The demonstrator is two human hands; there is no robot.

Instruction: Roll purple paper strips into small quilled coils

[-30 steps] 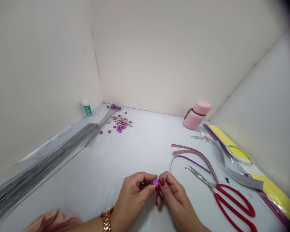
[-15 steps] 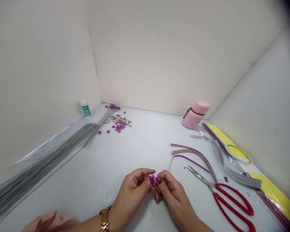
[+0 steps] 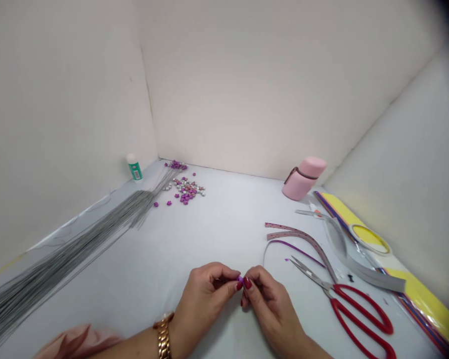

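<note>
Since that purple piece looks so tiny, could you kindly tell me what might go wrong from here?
The tiny purple piece, pinched between the left hand and right hand, could slip and be hard to find on the pale work surface. The pointed blades of the red-handled scissors also aim toward the right hand, so a careless sideways move might catch them.

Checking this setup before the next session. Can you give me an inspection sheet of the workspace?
surface: white tabletop
job's things: small purple piece, pinched at the fingertips
hands: left hand, with gold watch, and right hand, both at the piece
clutter: grey wires, purple and silver pieces, red-handled scissors, paper strips, glue stick, pink bottle, tape roll, yellow sheets
cables: nothing seen
surroundings: white walls, pink sleeve
</note>
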